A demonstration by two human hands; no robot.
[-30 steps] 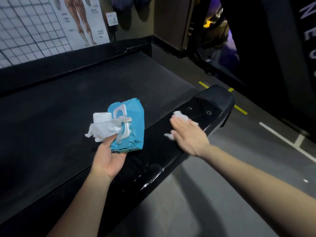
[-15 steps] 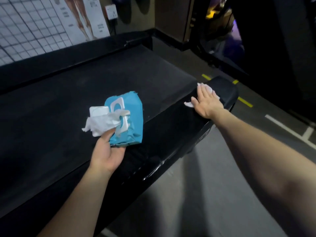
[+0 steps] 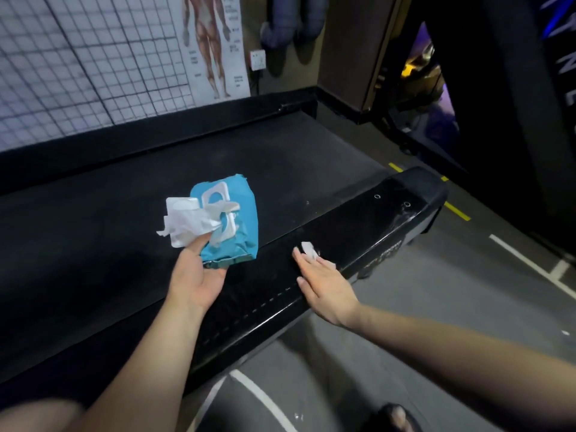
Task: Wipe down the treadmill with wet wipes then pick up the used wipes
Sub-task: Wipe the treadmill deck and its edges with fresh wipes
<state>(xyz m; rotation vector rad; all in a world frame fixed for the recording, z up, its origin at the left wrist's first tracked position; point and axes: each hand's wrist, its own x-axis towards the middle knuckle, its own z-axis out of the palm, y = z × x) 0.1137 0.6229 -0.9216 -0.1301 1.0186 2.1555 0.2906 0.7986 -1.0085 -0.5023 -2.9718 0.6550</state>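
Observation:
The black treadmill lies across the view, with its belt [image 3: 124, 213] and a glossy near side rail [image 3: 358, 226]. My left hand [image 3: 196, 275] holds a blue wet-wipe pack [image 3: 233, 222] above the belt, its white lid flipped open. The thumb pins a crumpled white wipe [image 3: 187, 222] against the pack. My right hand [image 3: 324, 285] lies flat, fingers straight, pressing a small white wipe [image 3: 309, 249] onto the side rail about midway along it. Only the wipe's far edge shows past the fingertips.
A white grid chart [image 3: 78, 63] and an anatomy poster [image 3: 215, 45] hang on the wall behind the treadmill. Grey floor with white lines [image 3: 530, 263] and yellow lines [image 3: 456, 210] runs to the right. A dark machine [image 3: 498, 104] stands at the far right. My shoe tip [image 3: 396, 416] shows at the bottom.
My right hand slid the wipe out to the rail's far end, then back toward me to mid-rail. My left hand kept holding the pack and wipe.

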